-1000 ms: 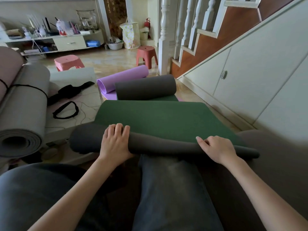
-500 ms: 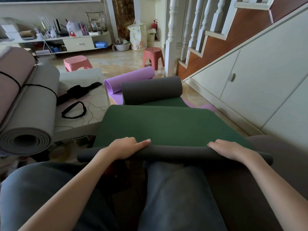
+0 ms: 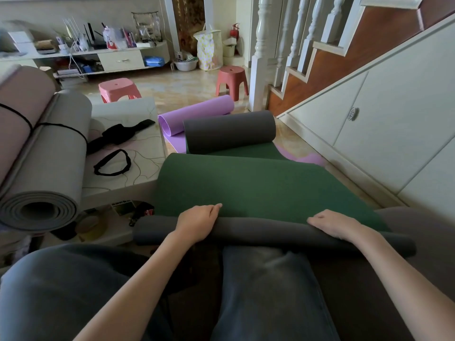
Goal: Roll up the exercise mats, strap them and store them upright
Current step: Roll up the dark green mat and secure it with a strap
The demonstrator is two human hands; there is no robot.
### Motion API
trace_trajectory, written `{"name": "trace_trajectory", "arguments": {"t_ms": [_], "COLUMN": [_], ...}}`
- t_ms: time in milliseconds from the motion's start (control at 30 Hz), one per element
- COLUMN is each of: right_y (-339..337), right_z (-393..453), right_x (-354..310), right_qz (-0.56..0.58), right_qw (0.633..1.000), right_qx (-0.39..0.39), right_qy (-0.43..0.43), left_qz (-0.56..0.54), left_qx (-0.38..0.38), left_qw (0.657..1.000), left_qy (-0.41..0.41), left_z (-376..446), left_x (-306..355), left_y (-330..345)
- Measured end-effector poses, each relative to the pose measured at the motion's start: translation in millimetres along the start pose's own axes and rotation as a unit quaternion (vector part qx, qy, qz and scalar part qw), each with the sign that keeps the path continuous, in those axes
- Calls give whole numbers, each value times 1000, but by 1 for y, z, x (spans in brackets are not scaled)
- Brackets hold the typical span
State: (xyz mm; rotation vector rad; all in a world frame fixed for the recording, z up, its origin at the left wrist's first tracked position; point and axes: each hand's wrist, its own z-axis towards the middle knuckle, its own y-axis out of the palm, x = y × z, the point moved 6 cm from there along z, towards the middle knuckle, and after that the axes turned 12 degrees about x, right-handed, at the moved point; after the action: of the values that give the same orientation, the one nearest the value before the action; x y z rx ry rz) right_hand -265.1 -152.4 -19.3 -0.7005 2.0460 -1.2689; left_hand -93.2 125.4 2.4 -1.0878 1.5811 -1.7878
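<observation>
Two strapped rolls (image 3: 41,153) left; purple mat (image 3: 197,114) beyond.

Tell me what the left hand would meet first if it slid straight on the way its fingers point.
The left hand lies on the rolled end of the green mat, fingers pointing right along it. Going straight on, it would probably meet the right hand first, which rests on the same roll; only bare mat lies between.

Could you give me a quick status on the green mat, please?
Left hand and right hand both curled over the near roll. Green mat mostly unrolled, far end curled too. Purple mat lies under its far end; nothing blocking.
</observation>
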Motion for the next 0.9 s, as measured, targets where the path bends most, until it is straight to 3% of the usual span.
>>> {"name": "trace_trajectory", "arguments": {"t_ms": [100,233,333,400,467,500,600,767,900], "right_y": [2,-6,-9,-10,-13,-17,-31,-2,-4], "right_z": [1,-3,-6,-2,-6,-11,-51,-87,-79], "right_x": [-1,0,8,9,8,6,-13,-19,-23], "right_qz": [27,102,119,114,87,49,-79,-98,-96], "right_qw": [999,992,990,992,984,969,871,871,862], "right_qx": [-1,-63,-79,-3,126,217,448,449,469], "right_qy": [-25,-24,-9,-52,-87,-109,-189,-172,-165], "left_qz": [61,-4,-10,4,7,0,-18,21,-8], "left_qx": [-10,-196,-261,-279,-276,-270,-262,-271,-245], "left_qw": [998,981,965,960,961,963,965,960,969], "left_qy": [14,-11,6,8,14,11,1,70,39], "left_z": [-2,10,17,14,14,16,20,20,21], "left_x": [0,6,15,14,9,8,9,11,5], "left_y": [-9,-10,-5,8,22,26,28,30,33]}}
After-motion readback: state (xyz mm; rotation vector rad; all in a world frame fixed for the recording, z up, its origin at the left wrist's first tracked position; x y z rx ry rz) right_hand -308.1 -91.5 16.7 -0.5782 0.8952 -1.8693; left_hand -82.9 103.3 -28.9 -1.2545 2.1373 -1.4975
